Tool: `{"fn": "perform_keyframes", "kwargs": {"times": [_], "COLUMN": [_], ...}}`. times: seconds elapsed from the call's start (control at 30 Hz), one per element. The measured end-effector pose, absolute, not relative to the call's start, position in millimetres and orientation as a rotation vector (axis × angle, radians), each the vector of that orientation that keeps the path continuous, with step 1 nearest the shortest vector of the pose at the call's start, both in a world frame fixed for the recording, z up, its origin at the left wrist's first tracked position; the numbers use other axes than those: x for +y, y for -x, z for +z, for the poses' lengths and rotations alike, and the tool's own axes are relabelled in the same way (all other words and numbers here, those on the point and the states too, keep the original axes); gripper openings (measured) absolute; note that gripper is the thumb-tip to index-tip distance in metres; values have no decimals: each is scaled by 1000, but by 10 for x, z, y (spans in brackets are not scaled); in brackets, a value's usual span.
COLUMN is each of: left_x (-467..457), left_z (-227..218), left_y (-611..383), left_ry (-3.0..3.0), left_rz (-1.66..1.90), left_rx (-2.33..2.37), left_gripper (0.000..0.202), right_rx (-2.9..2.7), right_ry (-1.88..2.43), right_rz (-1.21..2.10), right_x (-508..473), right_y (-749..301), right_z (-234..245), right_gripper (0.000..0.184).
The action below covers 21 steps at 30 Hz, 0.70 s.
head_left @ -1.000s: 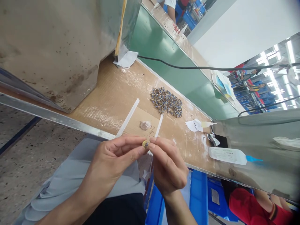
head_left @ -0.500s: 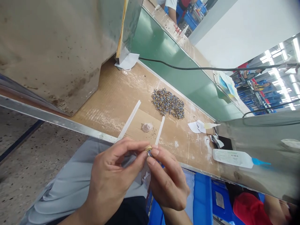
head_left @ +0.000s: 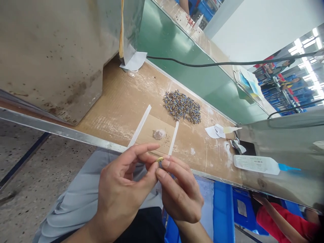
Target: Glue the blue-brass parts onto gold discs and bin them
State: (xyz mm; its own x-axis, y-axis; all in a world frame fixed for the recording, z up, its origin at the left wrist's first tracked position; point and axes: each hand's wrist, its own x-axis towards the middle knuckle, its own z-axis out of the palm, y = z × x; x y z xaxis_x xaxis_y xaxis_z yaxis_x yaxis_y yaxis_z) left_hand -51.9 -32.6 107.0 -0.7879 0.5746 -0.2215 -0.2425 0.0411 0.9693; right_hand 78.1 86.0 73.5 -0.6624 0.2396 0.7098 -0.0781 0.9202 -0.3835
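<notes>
My left hand (head_left: 124, 184) and my right hand (head_left: 179, 190) meet at the fingertips just below the bench edge, over my lap. Together they pinch a tiny brass-coloured part (head_left: 160, 159); my left index finger sticks out above it. On the cardboard-covered bench (head_left: 121, 101) lies a heap of small blue and brass parts (head_left: 181, 107). Nearer to me sit a small clear cap (head_left: 158, 134) and two white strips, one (head_left: 139, 125) on the left and one (head_left: 173, 137) on the right.
A large stained metal housing (head_left: 55, 50) stands at the left. A green conveyor belt (head_left: 192, 71) runs behind the bench, with a black cable (head_left: 202, 63) across it. A white glue bottle with a blue tip (head_left: 263, 164) lies at right. Blue bins (head_left: 222, 216) sit below. A person in red (head_left: 286, 219) sits to my right.
Both hands have dropped slightly and drawn closer to me, still pinching the small part. My left index finger has lifted off it and now points outward. The view has shifted a little.
</notes>
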Motion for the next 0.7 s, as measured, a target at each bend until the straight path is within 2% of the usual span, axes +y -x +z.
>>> {"fn": "perform_keyframes", "kwargs": {"times": [0.1,0.2,0.3,0.7], "left_x": [-333,-348,-357,-353], "left_z": [1067,1039,1009,1066], "left_y": [547,556,551,534], "left_ry": [-322,-335,-392,-455], "left_rz": [1785,1737,1712,1687], "left_rx": [1739,1768,1792,1790], "left_gripper": [35,36,36,35], "right_rx": [-2081,-2109,-2140,-2157], "right_ry": [216,463,491,437], "right_rz": [650,1003,1266,1309], "right_x": [917,1014,1101,1132], "right_y": [-709,-685,-671,-676], "right_z": [923,1083,1169,1212], "right_gripper": [41,30,23,25]}}
